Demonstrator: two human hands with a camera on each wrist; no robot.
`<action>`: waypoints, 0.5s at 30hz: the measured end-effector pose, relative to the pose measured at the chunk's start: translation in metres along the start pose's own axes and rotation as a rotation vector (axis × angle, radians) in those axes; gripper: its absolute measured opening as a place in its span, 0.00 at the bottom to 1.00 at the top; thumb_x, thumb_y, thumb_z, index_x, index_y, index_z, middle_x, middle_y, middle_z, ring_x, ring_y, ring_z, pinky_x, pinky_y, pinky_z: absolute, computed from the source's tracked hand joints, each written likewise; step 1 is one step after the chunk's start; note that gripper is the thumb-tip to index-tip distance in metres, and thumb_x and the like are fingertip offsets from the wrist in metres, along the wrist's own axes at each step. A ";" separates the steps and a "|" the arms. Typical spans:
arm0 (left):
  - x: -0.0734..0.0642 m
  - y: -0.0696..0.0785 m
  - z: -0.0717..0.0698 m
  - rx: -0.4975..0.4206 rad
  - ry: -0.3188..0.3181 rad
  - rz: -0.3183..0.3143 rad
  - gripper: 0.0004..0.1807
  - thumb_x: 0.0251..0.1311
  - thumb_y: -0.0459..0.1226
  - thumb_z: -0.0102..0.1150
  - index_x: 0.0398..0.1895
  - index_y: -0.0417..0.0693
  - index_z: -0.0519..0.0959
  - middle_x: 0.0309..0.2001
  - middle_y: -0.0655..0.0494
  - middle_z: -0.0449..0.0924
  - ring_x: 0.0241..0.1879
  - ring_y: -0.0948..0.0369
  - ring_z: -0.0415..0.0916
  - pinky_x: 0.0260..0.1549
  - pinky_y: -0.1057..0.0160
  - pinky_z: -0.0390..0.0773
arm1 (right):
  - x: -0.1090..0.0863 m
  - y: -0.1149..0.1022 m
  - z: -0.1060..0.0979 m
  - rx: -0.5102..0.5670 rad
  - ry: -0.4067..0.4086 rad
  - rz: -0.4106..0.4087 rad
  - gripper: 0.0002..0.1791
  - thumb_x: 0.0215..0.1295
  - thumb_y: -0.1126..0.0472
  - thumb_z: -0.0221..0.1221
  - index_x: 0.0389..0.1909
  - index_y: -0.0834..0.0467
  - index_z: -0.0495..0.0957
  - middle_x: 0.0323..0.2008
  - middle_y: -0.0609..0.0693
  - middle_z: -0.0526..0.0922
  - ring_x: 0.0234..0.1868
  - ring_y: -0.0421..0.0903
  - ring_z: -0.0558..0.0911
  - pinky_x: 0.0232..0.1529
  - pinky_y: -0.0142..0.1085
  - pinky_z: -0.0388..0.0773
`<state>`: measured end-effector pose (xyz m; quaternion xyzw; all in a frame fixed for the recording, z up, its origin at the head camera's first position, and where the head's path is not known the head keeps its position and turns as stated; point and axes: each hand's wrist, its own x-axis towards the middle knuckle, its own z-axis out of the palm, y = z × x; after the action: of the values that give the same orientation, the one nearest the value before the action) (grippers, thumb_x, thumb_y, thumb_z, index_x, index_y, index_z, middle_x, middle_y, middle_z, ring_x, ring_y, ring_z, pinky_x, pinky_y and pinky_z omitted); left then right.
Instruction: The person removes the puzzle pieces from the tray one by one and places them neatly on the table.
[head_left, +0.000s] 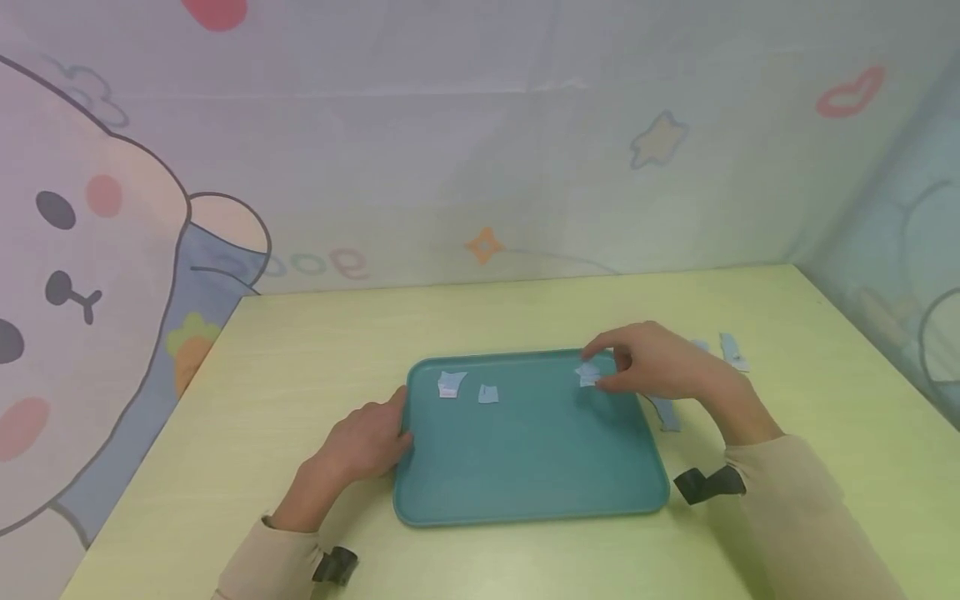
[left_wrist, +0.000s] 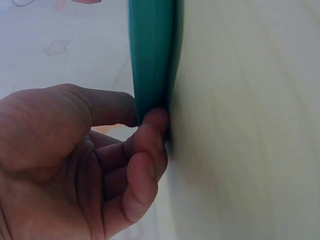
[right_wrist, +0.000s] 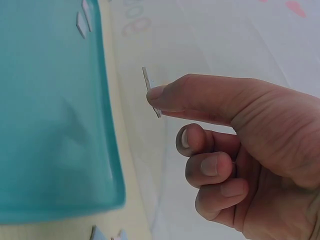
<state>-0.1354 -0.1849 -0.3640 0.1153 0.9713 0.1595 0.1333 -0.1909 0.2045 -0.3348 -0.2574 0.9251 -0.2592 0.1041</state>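
Note:
A teal tray (head_left: 525, 458) lies flat on the table. My left hand (head_left: 366, 440) grips its left rim, thumb on one side and curled fingers on the other in the left wrist view (left_wrist: 152, 55). Between thumb and index finger my right hand (head_left: 660, 362) pinches a small torn pale-blue paper piece (head_left: 588, 375), held above the tray's far right corner. Seen edge-on in the right wrist view, that piece (right_wrist: 145, 79) is thin, and the other fingers are curled beneath. Two similar scraps, a larger one (head_left: 450, 384) and a smaller one (head_left: 488, 394), lie near the tray's far edge.
To the right of the tray, several more pale-blue strips lie on the pale yellow table (head_left: 315, 333), among them one strip (head_left: 733, 352) farther back and another (head_left: 666, 415) beside the tray. A cartoon-printed cloth (head_left: 420, 167) hangs behind the table.

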 end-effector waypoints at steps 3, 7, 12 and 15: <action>0.000 0.000 0.000 0.000 0.000 -0.002 0.36 0.72 0.33 0.51 0.79 0.26 0.56 0.25 0.50 0.72 0.24 0.57 0.71 0.23 0.61 0.67 | -0.007 0.003 -0.004 -0.005 0.014 0.017 0.21 0.68 0.55 0.69 0.61 0.52 0.84 0.21 0.44 0.75 0.24 0.41 0.72 0.31 0.37 0.73; 0.001 -0.001 0.000 0.006 -0.003 -0.003 0.36 0.73 0.33 0.51 0.79 0.26 0.55 0.26 0.50 0.72 0.25 0.57 0.72 0.24 0.61 0.68 | -0.016 0.006 -0.009 -0.016 0.029 0.037 0.21 0.67 0.55 0.70 0.60 0.51 0.85 0.22 0.44 0.76 0.25 0.41 0.73 0.31 0.37 0.73; 0.001 -0.001 0.001 0.000 -0.008 -0.004 0.36 0.73 0.33 0.51 0.79 0.26 0.55 0.25 0.50 0.72 0.25 0.57 0.72 0.24 0.61 0.68 | -0.030 0.012 -0.016 -0.006 0.043 0.084 0.21 0.66 0.57 0.70 0.60 0.50 0.84 0.25 0.45 0.77 0.27 0.43 0.73 0.31 0.37 0.72; 0.002 -0.001 0.001 -0.003 -0.011 -0.008 0.36 0.73 0.33 0.52 0.79 0.26 0.55 0.25 0.50 0.72 0.25 0.57 0.72 0.24 0.61 0.69 | -0.038 0.018 -0.021 -0.013 0.053 0.103 0.21 0.66 0.60 0.69 0.59 0.49 0.85 0.25 0.45 0.77 0.26 0.43 0.74 0.30 0.37 0.73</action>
<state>-0.1369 -0.1847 -0.3655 0.1121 0.9709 0.1596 0.1393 -0.1732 0.2474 -0.3245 -0.2033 0.9411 -0.2544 0.0910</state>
